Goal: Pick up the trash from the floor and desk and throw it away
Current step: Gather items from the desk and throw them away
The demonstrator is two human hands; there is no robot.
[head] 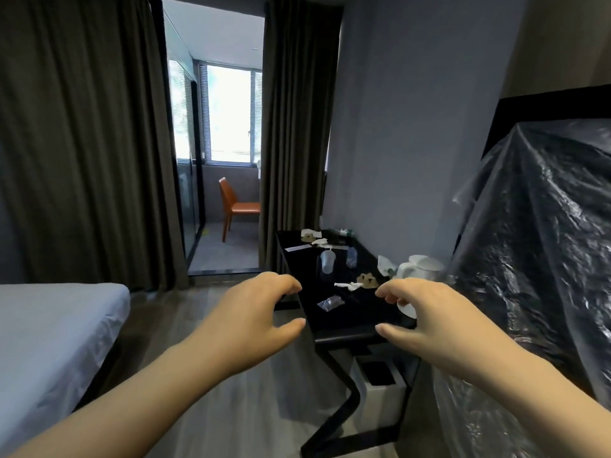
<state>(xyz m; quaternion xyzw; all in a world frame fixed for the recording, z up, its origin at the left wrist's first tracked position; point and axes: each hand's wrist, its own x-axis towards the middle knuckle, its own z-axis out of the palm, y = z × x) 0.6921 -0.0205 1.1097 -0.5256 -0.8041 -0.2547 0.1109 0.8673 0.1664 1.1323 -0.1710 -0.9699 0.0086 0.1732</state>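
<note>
No legible text, label, brand or number appears; the green bottle (342,233) label on the surface (347,320) is blurred.

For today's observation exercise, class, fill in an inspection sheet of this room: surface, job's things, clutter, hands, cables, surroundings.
Surface: black desk, littered.
Job's things: clear plastic cup, small plastic bottle, white tissue, clear wrapper, brown cardboard scrap, all on the desk.
Clutter: white kettle on the desk's right side.
Hands: left hand and right hand hover near the desk, fingers loosely curled, holding nothing.
Cables: nothing seen.
Surroundings: bed at left, orange chair beyond the curtains, plastic-covered furniture at right.
</note>
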